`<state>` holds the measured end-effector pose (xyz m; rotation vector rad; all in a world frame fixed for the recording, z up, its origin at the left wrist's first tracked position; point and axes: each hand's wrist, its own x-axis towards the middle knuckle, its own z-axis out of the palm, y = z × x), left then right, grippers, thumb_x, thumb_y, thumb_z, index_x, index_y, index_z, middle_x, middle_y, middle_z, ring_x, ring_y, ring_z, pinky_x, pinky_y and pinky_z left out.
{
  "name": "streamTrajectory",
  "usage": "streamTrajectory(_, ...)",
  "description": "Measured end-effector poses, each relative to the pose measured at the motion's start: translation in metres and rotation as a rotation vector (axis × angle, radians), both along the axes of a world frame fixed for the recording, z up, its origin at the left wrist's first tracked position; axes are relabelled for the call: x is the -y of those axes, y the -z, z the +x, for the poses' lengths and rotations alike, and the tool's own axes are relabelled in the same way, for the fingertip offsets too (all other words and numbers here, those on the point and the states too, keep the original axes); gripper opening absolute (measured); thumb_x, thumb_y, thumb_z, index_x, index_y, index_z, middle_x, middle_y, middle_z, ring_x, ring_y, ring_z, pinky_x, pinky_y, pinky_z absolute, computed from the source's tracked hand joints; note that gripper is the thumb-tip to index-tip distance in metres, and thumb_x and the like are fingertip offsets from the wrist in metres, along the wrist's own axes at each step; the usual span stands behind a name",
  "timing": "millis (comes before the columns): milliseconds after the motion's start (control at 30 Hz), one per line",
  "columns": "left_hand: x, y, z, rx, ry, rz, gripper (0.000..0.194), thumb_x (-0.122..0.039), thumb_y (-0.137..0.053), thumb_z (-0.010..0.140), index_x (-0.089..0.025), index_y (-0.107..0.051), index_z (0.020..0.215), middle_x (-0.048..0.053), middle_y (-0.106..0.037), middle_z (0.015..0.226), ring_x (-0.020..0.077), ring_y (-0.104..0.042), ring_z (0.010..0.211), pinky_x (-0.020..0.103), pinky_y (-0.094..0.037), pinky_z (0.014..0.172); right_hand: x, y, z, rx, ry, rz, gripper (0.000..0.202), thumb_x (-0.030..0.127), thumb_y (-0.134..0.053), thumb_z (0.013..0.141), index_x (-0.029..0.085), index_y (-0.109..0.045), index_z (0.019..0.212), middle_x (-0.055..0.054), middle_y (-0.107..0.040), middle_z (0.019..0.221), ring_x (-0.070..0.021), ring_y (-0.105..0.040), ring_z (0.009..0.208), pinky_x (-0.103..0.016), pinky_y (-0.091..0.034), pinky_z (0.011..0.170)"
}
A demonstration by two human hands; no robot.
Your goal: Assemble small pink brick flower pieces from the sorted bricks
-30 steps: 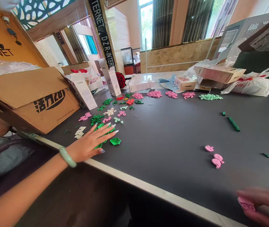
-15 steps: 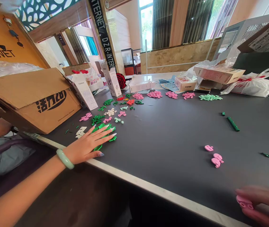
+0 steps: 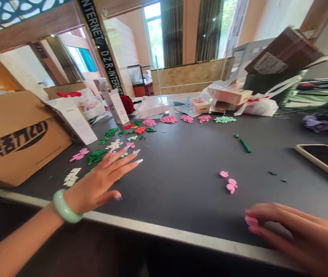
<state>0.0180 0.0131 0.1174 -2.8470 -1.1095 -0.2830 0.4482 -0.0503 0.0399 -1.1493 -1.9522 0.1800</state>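
My left hand (image 3: pixel 103 179) lies flat on the dark table (image 3: pixel 181 169) near its front edge, fingers spread, a pale green bangle (image 3: pixel 64 207) on the wrist. It covers some green plastic pieces (image 3: pixel 90 171), which barely show beneath the palm. Next to it lie white pieces (image 3: pixel 71 176) and dark green pieces (image 3: pixel 96 156). My right hand (image 3: pixel 293 234) rests at the lower right, its fingertips closed on a pink piece (image 3: pixel 251 221). A few more pink pieces (image 3: pixel 230 184) lie just beyond it.
A cardboard box (image 3: pixel 16 146) stands at the left, with a white carton (image 3: pixel 76 121) leaning on it. Small piles of pink, red and green pieces (image 3: pixel 168 119) line the far side. A green rod (image 3: pixel 245 145) lies mid-table and a phone (image 3: pixel 324 159) at the right. Boxes and a plastic bag (image 3: pixel 256 107) sit at the back.
The view has swung to the right, bringing the phone in. My left hand drew the loose green piece in under its fingers. My right hand now shows more fully, still on the pink piece.
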Motion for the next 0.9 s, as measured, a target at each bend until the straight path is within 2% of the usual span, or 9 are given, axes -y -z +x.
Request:
streamTrajectory(67, -0.007, -0.007, 0.042, 0.158, 0.096, 0.003, 0.070, -0.065, -0.022, 0.097, -0.031, -0.012, 0.157, 0.008, -0.024, 0.163, 0.0315, -0.017, 0.152, 0.056, -0.022, 0.122, -0.001, -0.008, -0.006, -0.024, -0.030, -0.041, 0.011, 0.039, -0.068, 0.087, 0.030, -0.072, 0.084, 0.006, -0.073, 0.070, -0.0087, -0.064, 0.049, -0.012, -0.055, 0.056)
streamTrajectory(133, -0.015, -0.010, 0.089, 0.295, 0.199, 0.011, 0.068, -0.061, -0.028, 0.098, -0.026, -0.017, 0.155, 0.012, -0.031, 0.159, 0.0293, -0.028, 0.148, 0.052, -0.027, 0.121, -0.002, -0.012, -0.011, -0.119, 0.056, -0.070, 0.007, 0.034, -0.071, 0.084, 0.028, -0.072, 0.080, 0.006, -0.071, 0.067, -0.0089, -0.063, 0.051, -0.013, -0.054, 0.056)
streamTrajectory(200, -0.023, -0.012, 0.135, 0.326, 0.266, 0.039, 0.063, -0.052, -0.043, 0.098, -0.020, -0.025, 0.150, 0.015, -0.040, 0.153, 0.0277, -0.037, 0.142, 0.048, -0.032, 0.119, -0.003, -0.015, -0.013, -0.238, 0.145, -0.137, 0.008, 0.033, -0.073, 0.080, 0.026, -0.072, 0.076, 0.004, -0.070, 0.066, -0.0102, -0.064, 0.054, -0.014, -0.053, 0.055)
streamTrajectory(267, -0.033, -0.014, 0.173, 0.296, 0.294, 0.022, 0.056, -0.044, -0.050, 0.097, -0.016, -0.035, 0.143, 0.016, -0.048, 0.144, 0.0274, -0.044, 0.135, 0.047, -0.037, 0.115, -0.006, -0.017, -0.013, -0.372, 0.184, -0.256, 0.012, 0.035, -0.075, 0.077, 0.024, -0.071, 0.074, 0.002, -0.069, 0.065, -0.0116, -0.065, 0.057, -0.016, -0.053, 0.055)
streamTrajectory(367, -0.047, -0.014, 0.213, 0.339, 0.287, -0.081, 0.046, -0.044, -0.049, 0.096, -0.015, -0.044, 0.132, 0.014, -0.057, 0.126, 0.0252, -0.055, 0.113, 0.045, -0.047, 0.102, -0.011, -0.024, -0.008, -0.549, 0.174, -0.410, 0.018, 0.036, -0.078, 0.071, 0.021, -0.069, 0.069, 0.001, -0.067, 0.062, -0.0130, -0.064, 0.056, -0.019, -0.054, 0.053)
streamTrajectory(500, -0.064, -0.009, 0.244, 0.478, 0.252, -0.310, 0.038, -0.049, -0.043, 0.097, -0.017, -0.052, 0.114, 0.008, -0.060, 0.102, 0.0184, -0.058, 0.087, 0.037, -0.053, 0.083, -0.018, -0.034, 0.004, -0.658, 0.219, -0.379, 0.020, 0.035, -0.083, 0.065, 0.021, -0.068, 0.066, 0.000, -0.066, 0.062, -0.0134, -0.064, 0.056, -0.020, -0.055, 0.054)
streamTrajectory(600, -0.074, -0.003, 0.258, 0.557, 0.232, -0.443, 0.034, -0.049, -0.040, 0.098, -0.018, -0.053, 0.104, 0.005, -0.060, 0.093, 0.0160, -0.057, 0.080, 0.032, -0.051, 0.075, -0.021, -0.041, 0.013, -0.670, 0.244, -0.330, 0.019, 0.034, -0.084, 0.065, 0.022, -0.070, 0.067, 0.000, -0.067, 0.063, -0.0136, -0.064, 0.056, -0.021, -0.056, 0.055)
streamTrajectory(733, -0.084, 0.001, 0.266, 0.592, 0.285, -0.543, 0.030, -0.046, -0.040, 0.097, -0.019, -0.053, 0.098, 0.001, -0.059, 0.082, 0.0139, -0.055, 0.073, 0.028, -0.048, 0.068, -0.029, -0.055, 0.022, -0.640, 0.238, -0.330, 0.019, 0.037, -0.084, 0.066, 0.023, -0.074, 0.073, -0.002, -0.071, 0.067, -0.0159, -0.066, 0.056, -0.026, -0.061, 0.057)
streamTrajectory(900, -0.096, 0.002, 0.272, 0.647, 0.346, -0.651, 0.028, -0.044, -0.042, 0.096, -0.018, -0.052, 0.099, 0.000, -0.059, 0.078, 0.0118, -0.054, 0.067, 0.026, -0.046, 0.063, -0.048, -0.071, 0.025, -0.592, 0.157, -0.339, 0.017, 0.035, -0.081, 0.070, 0.023, -0.077, 0.081, -0.002, -0.073, 0.071, -0.0180, -0.071, 0.063, -0.030, -0.064, 0.064)
